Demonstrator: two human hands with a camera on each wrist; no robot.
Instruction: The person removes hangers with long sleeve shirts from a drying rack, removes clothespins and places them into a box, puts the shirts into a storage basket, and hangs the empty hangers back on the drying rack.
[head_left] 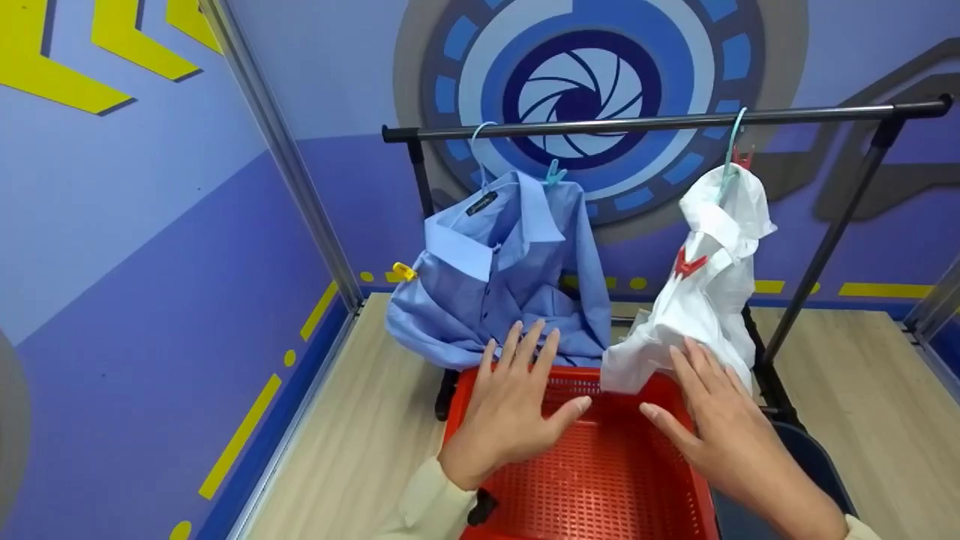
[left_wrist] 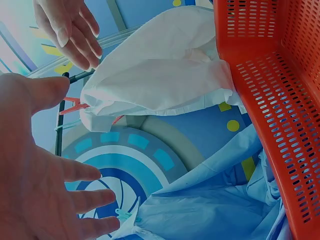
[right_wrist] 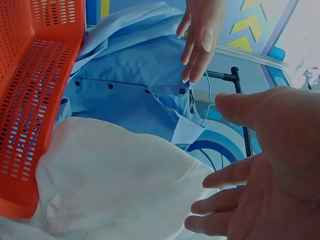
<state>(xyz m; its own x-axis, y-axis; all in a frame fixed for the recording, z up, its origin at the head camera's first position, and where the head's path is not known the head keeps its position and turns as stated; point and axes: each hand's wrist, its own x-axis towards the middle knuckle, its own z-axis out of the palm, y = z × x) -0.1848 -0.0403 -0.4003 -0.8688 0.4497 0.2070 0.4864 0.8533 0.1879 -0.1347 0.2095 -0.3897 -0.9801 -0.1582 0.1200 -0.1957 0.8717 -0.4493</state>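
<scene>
- Two hands. The left hand (head_left: 514, 409) has its fingers straight and spread, and it grips nothing. The right hand (head_left: 720, 420) looks the same and grips nothing too.
- Two pieces of clothing hang up. The blue shirt (head_left: 457, 300) is on the left, just past the left fingertips. The white garment (head_left: 694, 315) is on the right, by the right fingertips. I cannot tell if the fingers touch the cloth.
- Two hangers, a blue hanger (head_left: 475, 141) and a green hanger (head_left: 732, 142).
- Four clips. The yellow clip (head_left: 405, 271) and the teal clip (head_left: 555, 174) are on the blue shirt. The low red clip (head_left: 688, 263) and the high red clip (head_left: 743, 158) are by the white garment.
- One black rack (head_left: 637, 124) holds both hangers.
- One red basket (head_left: 592, 480), full of little holes, sits under the hands.
- One dark tub (head_left: 814, 450), to the right of the basket, partly hidden by the arm.
- The surface (head_left: 375, 420) below is pale and looks like wood.
- The walls (head_left: 187, 300) are blue and purple, with yellow arrows and one big round picture (head_left: 577, 101) behind the rack.
</scene>
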